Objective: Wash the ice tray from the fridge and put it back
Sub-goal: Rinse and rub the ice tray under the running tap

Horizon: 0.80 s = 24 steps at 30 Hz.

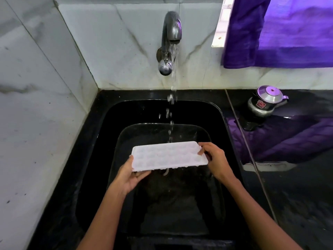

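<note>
A white plastic ice tray point(167, 156) hangs level over the black sink point(100, 141), just in front of the falling water. My left hand point(131, 173) grips its near left corner from below, fingers curled under the edge. My right hand point(215, 159) pinches the tray's right end, thumb on top. A metal tap point(170, 42) on the marble wall runs, and its stream drops past the tray's far edge into the basin.
A small steel pot with a lid point(264, 102) stands on the black counter point(297, 186) at the right. A purple curtain point(281, 31) hangs over the window above it. Marble walls close the left side and the back.
</note>
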### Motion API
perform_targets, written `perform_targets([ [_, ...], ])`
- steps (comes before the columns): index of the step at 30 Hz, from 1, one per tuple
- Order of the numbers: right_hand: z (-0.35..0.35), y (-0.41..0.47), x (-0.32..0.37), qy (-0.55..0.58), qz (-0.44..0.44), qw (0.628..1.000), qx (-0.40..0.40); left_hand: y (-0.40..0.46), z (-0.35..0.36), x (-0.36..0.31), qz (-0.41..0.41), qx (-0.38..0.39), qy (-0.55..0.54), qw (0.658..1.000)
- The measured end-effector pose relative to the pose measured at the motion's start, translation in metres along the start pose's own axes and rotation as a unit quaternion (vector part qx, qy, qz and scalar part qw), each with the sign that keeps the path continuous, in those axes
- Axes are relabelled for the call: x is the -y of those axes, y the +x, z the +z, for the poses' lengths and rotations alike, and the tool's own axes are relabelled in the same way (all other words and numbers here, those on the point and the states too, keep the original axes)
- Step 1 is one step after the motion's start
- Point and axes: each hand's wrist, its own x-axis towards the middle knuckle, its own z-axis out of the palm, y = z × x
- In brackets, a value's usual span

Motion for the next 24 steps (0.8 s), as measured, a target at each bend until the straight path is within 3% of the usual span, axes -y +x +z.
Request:
perform_targets([
  [6,-0.020,0.051,0.043,-0.080,-0.052,0.995,0.026,-0.010,0.020,-0.035,0.098,-0.006,-0.020,0.995],
  [9,-0.008,0.067,0.058,-0.113,-0.024,0.992,0.050,-0.018,0.036,-0.041,0.151,-0.032,-0.041,0.987],
  [12,0.004,0.078,0.064,-0.157,-0.035,0.987,0.017,-0.024,0.045,-0.042,0.195,-0.079,-0.053,0.976],
  [20,0.021,0.102,0.082,-0.236,-0.089,0.966,-0.049,-0.028,0.038,-0.048,0.233,-0.144,-0.086,0.958],
  [24,0.027,0.109,0.088,-0.256,-0.106,0.960,-0.031,-0.030,0.033,-0.049,0.246,-0.157,-0.083,0.953],
])
